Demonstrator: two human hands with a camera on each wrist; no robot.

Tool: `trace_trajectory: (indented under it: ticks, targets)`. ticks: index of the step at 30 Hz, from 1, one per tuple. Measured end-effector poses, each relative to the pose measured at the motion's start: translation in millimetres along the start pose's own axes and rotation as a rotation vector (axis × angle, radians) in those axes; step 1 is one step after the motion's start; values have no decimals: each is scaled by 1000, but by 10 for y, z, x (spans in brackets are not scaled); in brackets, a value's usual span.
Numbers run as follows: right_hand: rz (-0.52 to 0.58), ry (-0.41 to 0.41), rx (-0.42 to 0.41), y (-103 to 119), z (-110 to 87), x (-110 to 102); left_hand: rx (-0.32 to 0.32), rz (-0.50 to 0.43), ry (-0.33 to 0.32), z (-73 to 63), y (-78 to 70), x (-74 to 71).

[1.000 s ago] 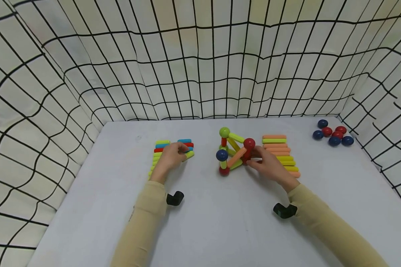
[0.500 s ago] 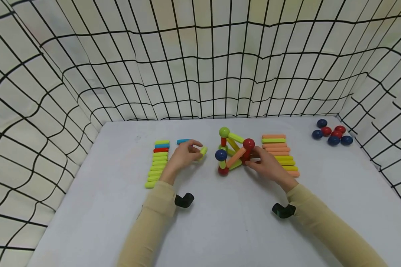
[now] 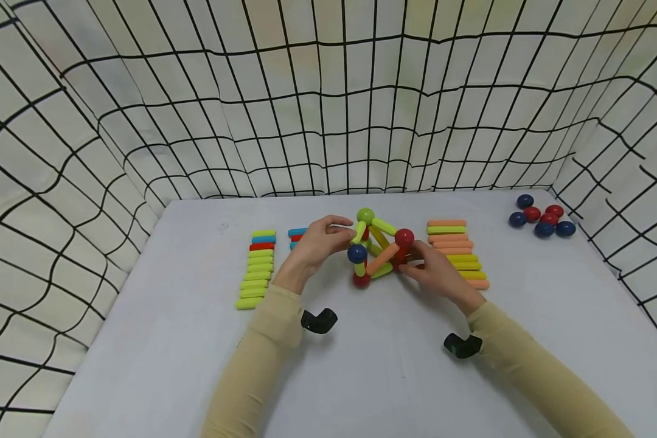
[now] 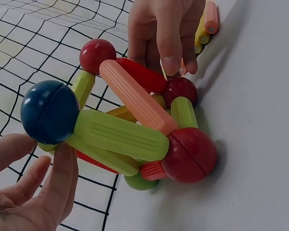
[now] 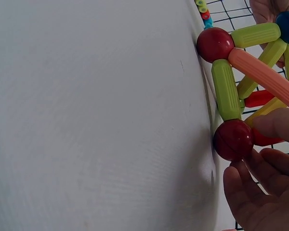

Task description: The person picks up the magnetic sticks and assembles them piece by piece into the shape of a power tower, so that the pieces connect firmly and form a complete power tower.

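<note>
A ball-and-stick building frame (image 3: 383, 260) of magnetic-looking pieces stands mid-table. My left hand (image 3: 320, 243) is at its upper left, pinching a short lime-green stick (image 3: 358, 233) between the blue ball (image 3: 356, 253) and the green ball (image 3: 365, 216). In the left wrist view its fingertips reach right beside the blue ball (image 4: 49, 111), which partly hides that stick. My right hand (image 3: 438, 271) grips the frame's lower right corner. The right wrist view has its thumb over a red stick and its fingers under the bottom red ball (image 5: 233, 140).
Left of the frame lies a column of lime, blue and red sticks (image 3: 260, 267), with a few blue and red ones (image 3: 297, 232) beside it. Orange and yellow sticks (image 3: 453, 244) lie right of the frame. Loose balls (image 3: 544, 229) sit at the back right; black netting (image 3: 328, 128) surrounds the table.
My left hand picked a lime-green stick from the left group and carried it right, to the frame's top between the blue and green balls. My right hand stayed on the frame.
</note>
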State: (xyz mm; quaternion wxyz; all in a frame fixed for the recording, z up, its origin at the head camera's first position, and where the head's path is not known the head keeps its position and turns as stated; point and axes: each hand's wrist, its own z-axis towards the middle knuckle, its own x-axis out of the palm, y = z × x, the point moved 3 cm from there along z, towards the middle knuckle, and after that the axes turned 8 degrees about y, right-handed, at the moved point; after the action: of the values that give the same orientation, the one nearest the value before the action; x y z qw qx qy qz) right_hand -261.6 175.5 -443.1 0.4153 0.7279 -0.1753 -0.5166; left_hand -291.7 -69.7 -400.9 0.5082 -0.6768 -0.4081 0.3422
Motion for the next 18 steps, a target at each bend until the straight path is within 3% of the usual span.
trace_trajectory:
  ticks: [12,18]
  targets:
    - [-22,-7,-9,-10,2,5,36,29,6,14,2,53]
    - [-31,8,-10,-12,9,11,31,301,5,-188,-90,91]
